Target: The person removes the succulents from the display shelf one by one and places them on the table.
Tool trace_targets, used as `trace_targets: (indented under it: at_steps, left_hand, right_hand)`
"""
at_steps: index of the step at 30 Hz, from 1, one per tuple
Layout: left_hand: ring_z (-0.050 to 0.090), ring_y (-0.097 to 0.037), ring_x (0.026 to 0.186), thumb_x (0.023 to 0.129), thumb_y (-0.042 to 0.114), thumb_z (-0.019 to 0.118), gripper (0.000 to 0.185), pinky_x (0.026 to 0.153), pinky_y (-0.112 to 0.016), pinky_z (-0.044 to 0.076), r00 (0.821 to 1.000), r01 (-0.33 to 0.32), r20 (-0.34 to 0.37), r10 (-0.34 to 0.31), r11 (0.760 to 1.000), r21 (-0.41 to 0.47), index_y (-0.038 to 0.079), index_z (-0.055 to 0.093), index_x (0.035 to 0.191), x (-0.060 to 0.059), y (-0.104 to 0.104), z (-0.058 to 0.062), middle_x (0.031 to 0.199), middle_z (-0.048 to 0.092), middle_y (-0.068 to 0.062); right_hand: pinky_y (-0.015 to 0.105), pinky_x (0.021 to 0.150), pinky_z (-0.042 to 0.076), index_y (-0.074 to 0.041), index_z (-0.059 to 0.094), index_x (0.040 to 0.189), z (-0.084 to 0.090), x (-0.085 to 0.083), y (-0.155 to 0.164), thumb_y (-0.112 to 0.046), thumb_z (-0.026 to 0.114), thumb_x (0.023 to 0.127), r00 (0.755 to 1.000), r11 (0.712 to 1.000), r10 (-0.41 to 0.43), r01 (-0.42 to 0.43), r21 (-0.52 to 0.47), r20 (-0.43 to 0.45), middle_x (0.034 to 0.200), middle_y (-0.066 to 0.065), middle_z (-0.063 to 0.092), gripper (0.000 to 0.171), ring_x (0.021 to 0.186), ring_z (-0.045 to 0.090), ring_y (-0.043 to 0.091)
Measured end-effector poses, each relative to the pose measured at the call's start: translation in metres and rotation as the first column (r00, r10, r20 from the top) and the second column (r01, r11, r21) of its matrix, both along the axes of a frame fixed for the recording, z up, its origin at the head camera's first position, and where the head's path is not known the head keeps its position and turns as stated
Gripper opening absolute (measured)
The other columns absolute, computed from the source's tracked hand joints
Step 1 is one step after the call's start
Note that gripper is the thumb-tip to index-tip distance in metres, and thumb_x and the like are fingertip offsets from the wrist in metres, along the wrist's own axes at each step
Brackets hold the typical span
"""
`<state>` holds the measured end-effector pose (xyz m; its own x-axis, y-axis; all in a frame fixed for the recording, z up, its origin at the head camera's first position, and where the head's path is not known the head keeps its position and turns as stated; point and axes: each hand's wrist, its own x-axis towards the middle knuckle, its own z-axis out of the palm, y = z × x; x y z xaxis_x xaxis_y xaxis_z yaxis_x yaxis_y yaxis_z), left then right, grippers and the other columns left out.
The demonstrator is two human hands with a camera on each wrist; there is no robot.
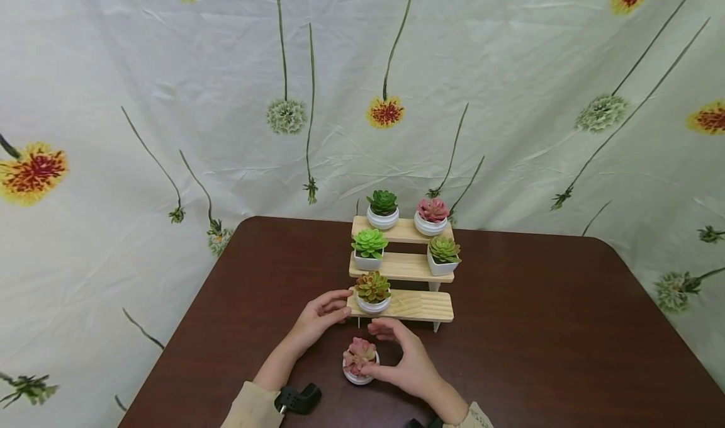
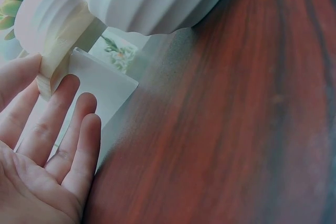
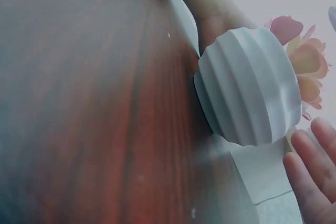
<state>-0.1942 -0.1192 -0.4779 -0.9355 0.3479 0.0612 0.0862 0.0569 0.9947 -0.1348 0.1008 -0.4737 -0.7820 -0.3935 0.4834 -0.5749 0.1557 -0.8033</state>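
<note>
In the head view my left hand (image 1: 320, 318) reaches the left end of the lowest shelf of a three-step wooden stand (image 1: 421, 305). Its fingers are extended, and the left wrist view has the fingertips (image 2: 70, 81) right at the board's end. My right hand (image 1: 409, 359) arches beside a pink succulent in a ribbed white pot (image 1: 359, 377), which stands on the table before the stand. The right thumb overlaps the pink leaves, while the other fingers stretch past the pot. Above the left hand, a reddish-green succulent (image 1: 372, 287) occupies the lowest shelf's left side.
Two potted succulents, green (image 1: 382, 202) and pink (image 1: 433, 210), stand on the top shelf. The middle shelf bears a bright green one (image 1: 369, 243) and a dull green one (image 1: 443, 250). Behind the brown table (image 1: 544, 327) hangs a flower-print cloth (image 1: 498, 56).
</note>
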Motion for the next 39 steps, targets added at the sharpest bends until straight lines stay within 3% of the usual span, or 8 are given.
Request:
trace_targets:
  at_steps: [4,16,28,34,39]
  left_hand:
    - [0.060,-0.009,0.095,0.092,0.008,0.060,0.039,0.080,-0.032,0.051,1.000,0.009,-0.006,-0.009,1.000,0.011,-0.004,0.052,0.128,0.000,0.000,0.000,0.123,0.056,-0.023]
    - [0.060,-0.011,0.095,0.093,0.008,0.059,0.038,0.080,-0.034,0.052,1.000,0.012,-0.017,-0.012,1.000,0.003,-0.005,0.052,0.128,-0.001,-0.001,-0.002,0.123,0.055,-0.024]
    - [0.061,-0.008,0.093,0.092,0.007,0.060,0.039,0.079,-0.031,0.052,1.000,0.013,0.000,-0.013,1.000,0.010,-0.004,0.051,0.129,0.000,0.000,-0.001,0.122,0.056,-0.023]
    - [0.061,-0.010,0.093,0.092,0.008,0.060,0.039,0.079,-0.030,0.052,1.000,0.007,0.007,-0.007,1.000,0.008,-0.003,0.052,0.129,0.000,0.000,-0.001,0.120,0.057,-0.023]
    - [0.060,-0.009,0.094,0.092,0.008,0.060,0.039,0.079,-0.030,0.052,1.000,0.005,0.007,-0.005,1.000,0.010,-0.003,0.052,0.128,-0.001,0.000,0.000,0.123,0.056,-0.022]
  right_hand:
    - [0.046,0.082,0.050,0.007,0.051,0.119,0.011,0.002,0.001,-0.001,0.082,0.069,1.000,1.000,-0.022,0.022,-0.011,0.005,0.111,0.014,0.061,0.060,0.100,0.058,0.035]
    - [0.040,0.082,0.050,0.008,0.053,0.112,0.015,-0.003,-0.001,0.000,0.080,0.071,0.989,0.986,-0.146,0.146,-0.082,-0.003,0.108,0.022,0.060,0.050,0.096,0.058,0.037]
    - [0.040,0.085,0.048,0.007,0.055,0.106,0.020,-0.005,-0.006,0.000,0.083,0.066,0.936,0.933,-0.351,0.345,-0.101,-0.044,0.105,0.019,0.060,0.048,0.098,0.058,0.033]
    - [0.045,0.088,0.046,0.008,0.055,0.108,0.025,-0.008,-0.006,-0.001,0.083,0.068,0.921,0.919,-0.389,0.389,-0.065,0.009,0.108,0.019,0.059,0.050,0.102,0.056,0.033]
    - [0.044,0.092,0.044,-0.002,0.056,0.114,0.005,-0.023,-0.004,-0.010,0.085,0.068,0.914,0.915,-0.400,0.402,-0.035,0.065,0.112,0.011,0.057,0.055,0.106,0.056,0.028]
